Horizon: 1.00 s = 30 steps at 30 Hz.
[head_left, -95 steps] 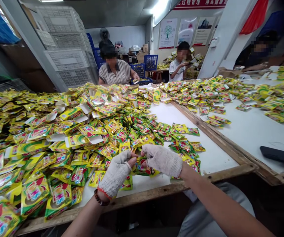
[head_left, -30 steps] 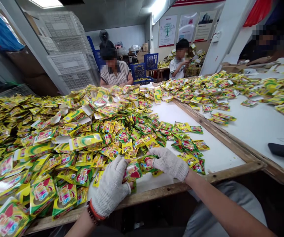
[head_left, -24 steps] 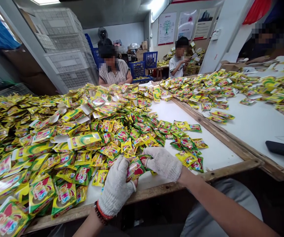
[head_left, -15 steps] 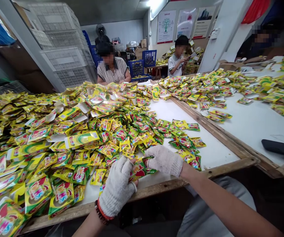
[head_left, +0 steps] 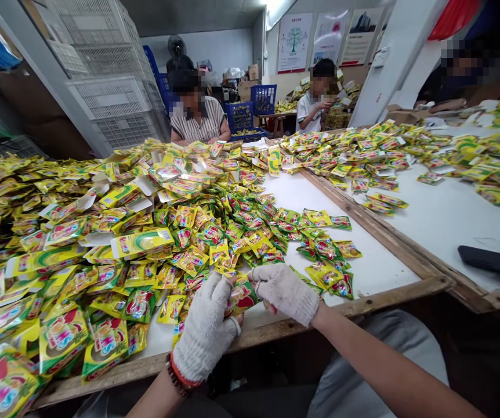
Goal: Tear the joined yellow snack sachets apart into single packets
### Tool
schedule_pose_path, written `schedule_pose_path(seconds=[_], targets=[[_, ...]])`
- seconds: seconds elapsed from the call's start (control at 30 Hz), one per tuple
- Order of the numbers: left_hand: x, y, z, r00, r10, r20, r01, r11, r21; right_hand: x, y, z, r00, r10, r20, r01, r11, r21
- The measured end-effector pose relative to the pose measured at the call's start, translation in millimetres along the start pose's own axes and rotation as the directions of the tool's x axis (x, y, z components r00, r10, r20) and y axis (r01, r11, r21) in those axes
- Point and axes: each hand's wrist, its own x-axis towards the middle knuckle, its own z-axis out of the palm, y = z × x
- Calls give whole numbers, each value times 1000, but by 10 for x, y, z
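Both my hands wear white knit gloves. My left hand (head_left: pixel 205 328) is closed around a small stack of green and yellow sachets (head_left: pixel 242 295) at the near edge of the white table (head_left: pixel 376 273). My right hand (head_left: pixel 285 292) pinches the same stack from the right side. A big heap of the same sachets (head_left: pixel 215 232) lies just beyond my hands. Larger yellow packets (head_left: pixel 141 241) and flat cartons lie further left.
A wooden rim (head_left: pixel 398 290) borders the table. A second table (head_left: pixel 450 220) to the right carries more packets and a black bar-shaped object (head_left: pixel 491 261). Three people sit at the far side. White crates (head_left: pixel 111 98) and blue crates (head_left: pixel 263 98) are stacked behind.
My hands have stayed close together at the table's near edge, and a stack of sachets has gathered between them. My right hand slid slightly left onto the stack.
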Motion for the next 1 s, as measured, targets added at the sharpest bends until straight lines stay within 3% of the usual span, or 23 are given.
schedule_pose_path(seconds=[0.13,0.23,0.3,0.37,0.47,0.57,0.67,0.73,0.8,0.87,0.9,0.93,1.0], targets=[[-12,-19,23,999,-35,-16,35,999,12,-106,-81,7,982,107,155,-144,958,249],[-5,32,19,999,-1,-36,-1,999,-46,-158,-123,-7,940,154,304,-222,953,204],[25,79,-16,999,3,-37,-9,989,-145,-157,-112,-15,928,164,334,-228,960,162],[84,110,-76,998,-52,33,60,948,-313,-134,-64,-15,954,131,270,-165,980,108],[217,133,-163,944,-119,306,275,796,-539,-94,43,5,997,41,71,-40,999,-21],[367,193,-211,898,-77,434,364,684,-632,-76,121,-24,981,-108,-160,79,981,-179],[545,262,-263,918,-62,392,345,611,-712,-79,169,-243,950,-186,-250,148,976,-162],[707,246,-309,940,-107,324,318,614,-722,-84,203,-521,906,-130,-404,204,968,147],[906,161,-334,957,-212,196,289,714,-637,-75,230,-841,775,-6,-632,376,808,453],[1122,45,-310,953,-294,76,297,846,-442,-35,234,-1098,639,89,-764,549,644,533],[1228,-5,-278,949,-313,42,308,886,-346,4,225,-1169,612,97,-785,584,614,531],[1328,-41,-237,945,-325,29,321,908,-270,56,212,-1194,629,81,-773,561,642,523],[1498,-66,-145,938,-343,42,344,919,-193,200,185,-1107,725,47,-688,428,750,503]])
